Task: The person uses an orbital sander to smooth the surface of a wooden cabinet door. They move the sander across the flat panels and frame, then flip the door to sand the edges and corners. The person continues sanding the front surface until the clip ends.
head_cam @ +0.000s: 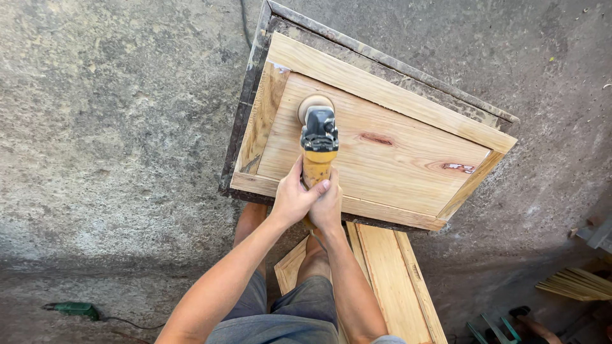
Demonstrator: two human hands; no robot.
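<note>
Both hands wrap the yellow body of a hand-held sander point(318, 141), its black head and round sanding disc resting on the wooden panel. My left hand point(294, 199) grips the handle from the left, thumb over the top. My right hand point(328, 207) grips it from the right, just behind. The pale wooden framed panel point(395, 159), with two reddish knots, lies flat on a dark, worn work stand point(245, 114). The disc sits near the panel's upper left part.
Rough concrete floor point(115, 127) surrounds the stand. Wooden boards point(389, 274) lie under the stand by my legs. A green power tool with a cord point(73, 309) lies at lower left. Thin wood strips point(577, 283) and a green frame point(494, 328) sit at lower right.
</note>
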